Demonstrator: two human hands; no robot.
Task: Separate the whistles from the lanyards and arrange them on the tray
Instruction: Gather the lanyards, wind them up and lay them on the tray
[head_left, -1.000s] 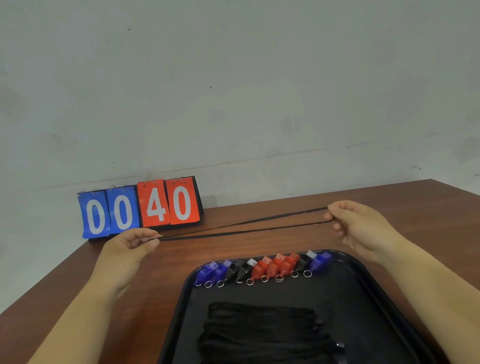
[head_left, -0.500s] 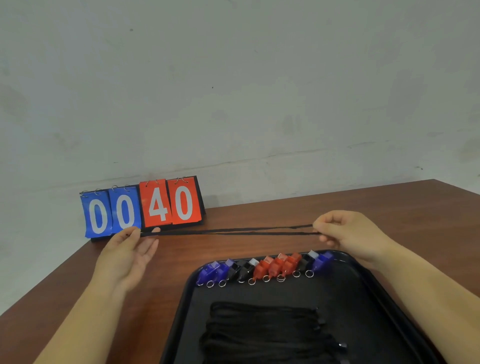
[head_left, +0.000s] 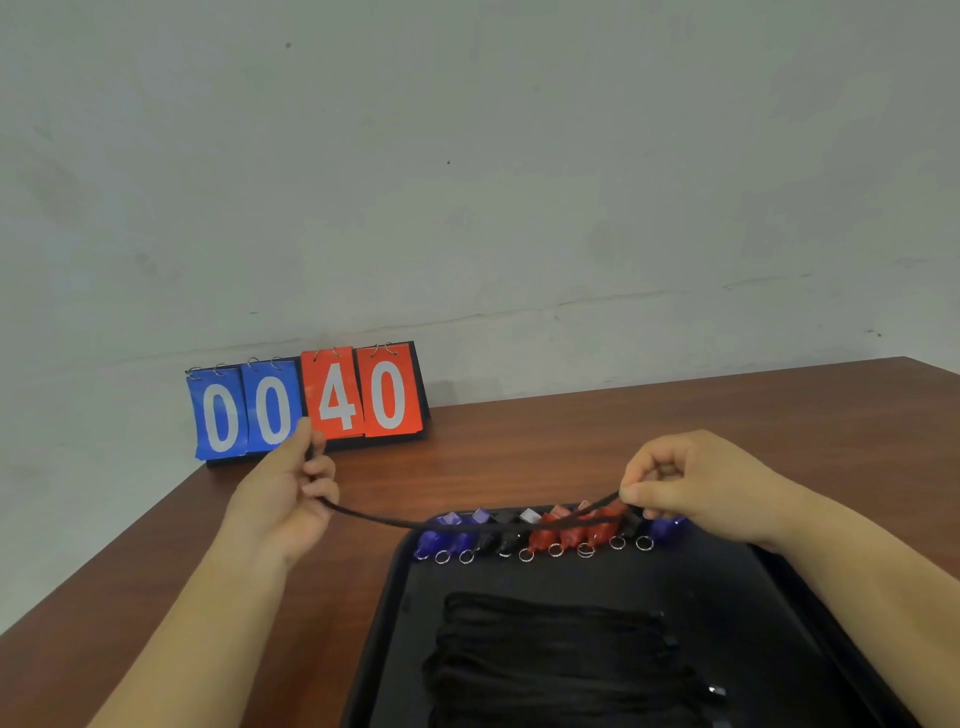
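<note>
L hand (head_left: 291, 499) & R hand (head_left: 691, 483) each pinching slack black lanyard (head_left: 467, 522) above whistles (head_left: 545, 535), tray (head_left: 779, 597)

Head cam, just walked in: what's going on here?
A person holds one black lanyard slack between both hands: the left hand grips one end and the right hand pinches the other. It sags over a row of blue, black and red whistles lined along the far edge of the black tray. A pile of lanyards lies nearer on the tray.
</note>
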